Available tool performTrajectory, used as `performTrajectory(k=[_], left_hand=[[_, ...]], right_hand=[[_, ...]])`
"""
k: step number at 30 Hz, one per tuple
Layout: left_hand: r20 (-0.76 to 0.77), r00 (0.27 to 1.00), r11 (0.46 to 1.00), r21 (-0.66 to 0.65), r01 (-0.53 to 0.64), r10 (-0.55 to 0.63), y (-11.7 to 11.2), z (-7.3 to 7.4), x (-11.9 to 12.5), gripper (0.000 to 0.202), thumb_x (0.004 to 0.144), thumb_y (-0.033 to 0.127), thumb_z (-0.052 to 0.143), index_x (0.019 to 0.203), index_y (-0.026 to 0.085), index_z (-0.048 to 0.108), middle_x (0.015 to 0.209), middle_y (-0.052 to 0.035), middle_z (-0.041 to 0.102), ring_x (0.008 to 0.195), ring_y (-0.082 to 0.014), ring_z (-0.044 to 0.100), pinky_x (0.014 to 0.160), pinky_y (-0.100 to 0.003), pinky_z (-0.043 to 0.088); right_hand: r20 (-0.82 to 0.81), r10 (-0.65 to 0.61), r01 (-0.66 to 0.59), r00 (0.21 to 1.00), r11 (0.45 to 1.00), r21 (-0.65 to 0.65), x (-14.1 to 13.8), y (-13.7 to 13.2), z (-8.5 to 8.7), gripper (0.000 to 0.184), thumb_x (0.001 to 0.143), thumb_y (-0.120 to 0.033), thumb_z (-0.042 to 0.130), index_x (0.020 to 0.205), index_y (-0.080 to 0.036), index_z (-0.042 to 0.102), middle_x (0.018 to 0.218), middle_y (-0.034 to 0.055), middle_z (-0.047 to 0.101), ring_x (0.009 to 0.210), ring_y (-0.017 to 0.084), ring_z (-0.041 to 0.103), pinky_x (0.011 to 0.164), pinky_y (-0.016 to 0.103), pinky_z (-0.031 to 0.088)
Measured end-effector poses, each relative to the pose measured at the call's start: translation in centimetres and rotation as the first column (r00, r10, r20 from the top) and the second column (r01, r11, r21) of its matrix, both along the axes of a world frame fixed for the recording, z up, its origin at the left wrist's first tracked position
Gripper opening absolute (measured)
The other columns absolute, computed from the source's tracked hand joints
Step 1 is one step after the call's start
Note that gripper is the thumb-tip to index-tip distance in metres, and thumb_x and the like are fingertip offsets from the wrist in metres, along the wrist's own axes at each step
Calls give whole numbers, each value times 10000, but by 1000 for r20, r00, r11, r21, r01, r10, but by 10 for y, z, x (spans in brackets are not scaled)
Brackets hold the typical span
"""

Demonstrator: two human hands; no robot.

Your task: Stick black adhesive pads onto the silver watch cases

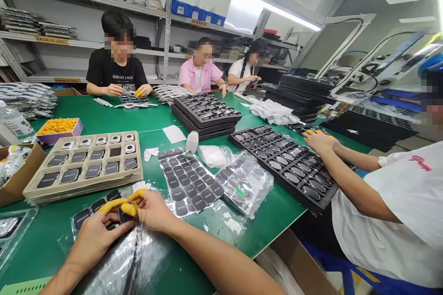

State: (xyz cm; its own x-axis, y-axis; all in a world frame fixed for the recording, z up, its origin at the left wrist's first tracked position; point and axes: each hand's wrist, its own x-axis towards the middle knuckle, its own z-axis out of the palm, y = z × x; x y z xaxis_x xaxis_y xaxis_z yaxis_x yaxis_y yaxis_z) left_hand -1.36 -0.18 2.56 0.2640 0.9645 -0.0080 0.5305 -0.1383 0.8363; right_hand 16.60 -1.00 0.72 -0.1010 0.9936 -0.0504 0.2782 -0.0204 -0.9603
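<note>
My left hand (97, 235) and my right hand (152, 209) meet low in the middle of the view, both with yellow finger cots. Together they pinch a small dark square part (125, 212) between the fingertips. Under them lies a clear plastic bag (134, 262) and a sheet of dark pads (92, 207). Just beyond stands a beige tray (86, 184) holding dark square parts in its pockets. To the right lies another sheet of dark pads (190, 182).
A co-worker's arms (346, 170) reach over a black tray (294, 170) at the right. Stacked black trays (206, 115) stand mid-table. A box of yellow finger cots (58, 129) and a cardboard box (17, 175) sit left. Three people work at the far side.
</note>
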Motion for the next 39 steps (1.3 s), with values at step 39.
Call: performTrajectory(k=[39], left_hand=[[-737, 670, 954, 129, 269, -90, 198, 102, 31, 591, 756, 598, 709, 1232, 246, 713, 1315, -100, 657, 1252, -311, 551, 1099, -391, 390]], right_hand=[[354, -87, 25, 931, 984, 177, -13, -4, -4, 210, 936, -256, 560, 847, -191, 739, 825, 63, 736, 794, 198, 646, 707, 285, 382]])
